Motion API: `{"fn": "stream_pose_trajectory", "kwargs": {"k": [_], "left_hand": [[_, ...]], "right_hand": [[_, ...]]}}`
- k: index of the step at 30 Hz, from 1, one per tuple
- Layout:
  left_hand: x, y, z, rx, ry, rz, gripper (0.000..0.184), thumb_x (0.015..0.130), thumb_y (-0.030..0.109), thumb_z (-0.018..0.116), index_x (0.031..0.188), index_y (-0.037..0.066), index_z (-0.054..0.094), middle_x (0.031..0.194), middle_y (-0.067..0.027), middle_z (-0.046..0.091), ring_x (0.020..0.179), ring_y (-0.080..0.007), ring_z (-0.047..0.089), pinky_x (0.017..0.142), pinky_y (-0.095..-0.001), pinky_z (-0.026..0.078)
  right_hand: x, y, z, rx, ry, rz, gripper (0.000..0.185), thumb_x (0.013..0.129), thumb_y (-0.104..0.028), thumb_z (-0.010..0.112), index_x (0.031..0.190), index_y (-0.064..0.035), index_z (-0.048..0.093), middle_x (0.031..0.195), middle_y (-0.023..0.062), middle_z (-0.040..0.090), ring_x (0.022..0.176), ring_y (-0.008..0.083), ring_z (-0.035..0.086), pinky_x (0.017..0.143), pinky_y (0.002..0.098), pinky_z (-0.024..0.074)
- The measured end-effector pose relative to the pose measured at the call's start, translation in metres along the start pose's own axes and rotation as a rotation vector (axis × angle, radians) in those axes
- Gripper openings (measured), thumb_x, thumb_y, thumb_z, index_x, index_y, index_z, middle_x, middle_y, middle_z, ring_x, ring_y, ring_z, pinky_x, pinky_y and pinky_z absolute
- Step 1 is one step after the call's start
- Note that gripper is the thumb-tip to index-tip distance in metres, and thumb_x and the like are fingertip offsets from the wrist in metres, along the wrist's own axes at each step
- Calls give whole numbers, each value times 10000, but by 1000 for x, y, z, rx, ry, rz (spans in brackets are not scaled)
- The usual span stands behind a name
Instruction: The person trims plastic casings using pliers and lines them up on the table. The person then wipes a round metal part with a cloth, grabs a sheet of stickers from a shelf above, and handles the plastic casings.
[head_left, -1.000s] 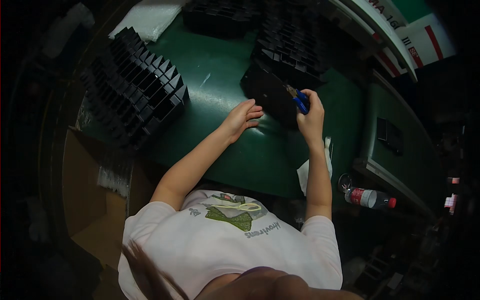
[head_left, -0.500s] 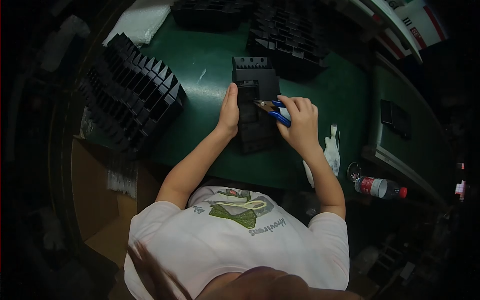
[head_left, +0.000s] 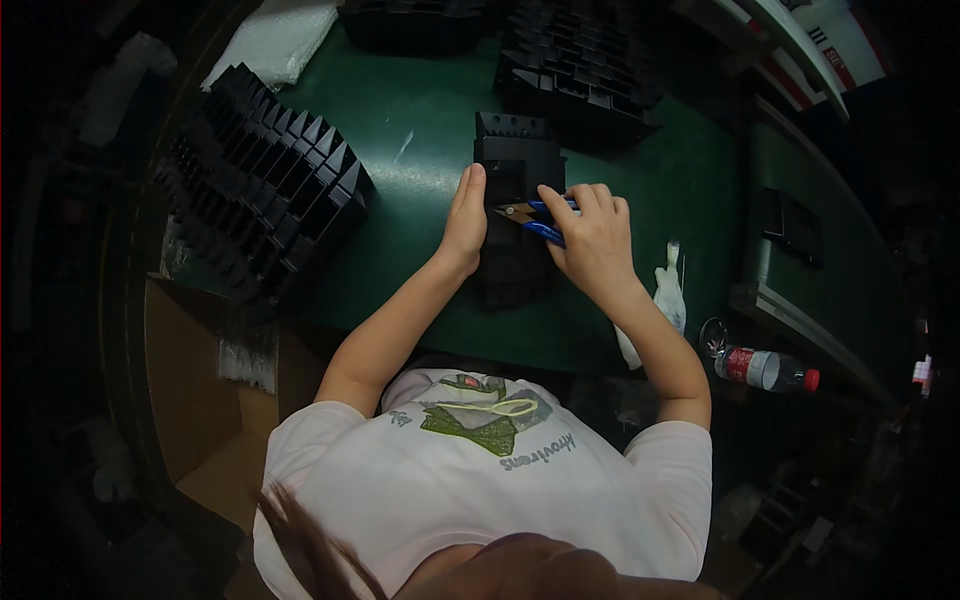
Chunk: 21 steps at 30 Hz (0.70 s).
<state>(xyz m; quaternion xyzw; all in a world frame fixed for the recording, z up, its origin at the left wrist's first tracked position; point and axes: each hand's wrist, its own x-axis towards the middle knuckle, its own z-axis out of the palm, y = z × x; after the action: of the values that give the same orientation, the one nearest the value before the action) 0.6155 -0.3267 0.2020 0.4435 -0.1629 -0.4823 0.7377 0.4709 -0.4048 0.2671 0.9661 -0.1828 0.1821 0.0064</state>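
A black plastic housing (head_left: 520,265) with a row of holes at its far end lies lengthwise in front of me on the green table. Along its left edge my left hand (head_left: 464,225) grips it, fingers straight and close together; what lies under the part is hidden. My right hand (head_left: 597,240) is closed round blue-handled side cutters (head_left: 543,231). Their jaws point left and sit over the recessed middle of the housing, slightly apart from my left fingers. Whether the tips touch the plastic is too dark to tell.
Stacked black plastic parts stand on the left (head_left: 265,190) and at the back right (head_left: 575,80). White wrapping (head_left: 275,45) lies at the far left, a cardboard box (head_left: 205,410) below. A white glove-like item (head_left: 670,290) and a red-capped bottle (head_left: 765,370) are at the right.
The housing and my left hand have shifted slightly right. The cutters have moved left across the housing, and my right index finger now reaches further along them.
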Motion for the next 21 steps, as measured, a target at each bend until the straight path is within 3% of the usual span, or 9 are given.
{"fn": "stream_pose_trajectory", "kwargs": {"k": [5, 7, 14, 16, 17, 19, 20, 21], "left_hand": [[-3, 6, 3, -12, 13, -23, 462, 977, 432, 262, 1201, 64, 431, 1094, -109, 554, 989, -198, 576, 844, -335, 496], [-3, 8, 5, -44, 27, -59, 454, 979, 427, 256, 1198, 67, 425, 1085, -109, 554, 989, -200, 575, 841, -344, 497], [10, -2, -13, -53, 81, -85, 399, 991, 379, 253, 1140, 64, 446, 1054, -85, 540, 970, -165, 553, 846, -314, 467], [14, 0, -14, 64, 110, 6, 385, 981, 386, 306, 1130, 64, 455, 1048, -83, 537, 963, -168, 548, 839, -317, 463], [16, 5, -14, 58, 105, -24, 379, 973, 386, 333, 1136, 64, 450, 1050, -86, 536, 966, -174, 551, 836, -324, 468], [12, 23, -14, 32, 109, -90, 370, 948, 355, 423, 1165, 56, 419, 1054, -104, 537, 945, -198, 571, 795, -345, 497], [16, 21, -22, 66, 127, -72, 369, 940, 328, 445, 1180, 52, 401, 1055, -114, 538, 929, -204, 580, 775, -347, 507], [21, 19, -29, 95, 149, -50, 375, 932, 302, 468, 1196, 49, 383, 1056, -123, 540, 914, -210, 589, 754, -348, 516]], "right_hand": [[6, -1, 1, -52, -40, -29, 555, 573, -121, 755, 1102, -127, 588, 875, 58, 523, 871, 221, 498, 725, 354, 369], [10, 1, 3, -85, -48, -70, 434, 579, -118, 727, 990, -135, 588, 817, 34, 504, 852, 211, 493, 673, 353, 363], [12, 4, 20, -22, -55, -37, 316, 600, -109, 702, 895, -119, 588, 756, 45, 539, 742, 227, 543, 599, 337, 409], [9, 13, 25, 308, -48, 148, 233, 687, -113, 678, 906, -108, 597, 749, 47, 567, 703, 205, 568, 606, 303, 427], [6, 26, 31, 288, -36, 176, 233, 687, -113, 678, 906, -108, 597, 749, 47, 567, 703, 205, 568, 606, 303, 427], [-3, 60, 40, 1018, 123, 600, 169, 783, -156, 638, 936, -94, 599, 742, 26, 576, 696, 155, 574, 619, 258, 428], [-9, 76, 28, 1253, 217, 793, 168, 837, -199, 603, 959, -87, 577, 817, -11, 557, 748, 101, 538, 643, 251, 411], [-15, 96, 22, 1383, 439, 955, 187, 839, -198, 601, 988, -92, 560, 840, -6, 547, 743, 102, 529, 643, 256, 410]]}}
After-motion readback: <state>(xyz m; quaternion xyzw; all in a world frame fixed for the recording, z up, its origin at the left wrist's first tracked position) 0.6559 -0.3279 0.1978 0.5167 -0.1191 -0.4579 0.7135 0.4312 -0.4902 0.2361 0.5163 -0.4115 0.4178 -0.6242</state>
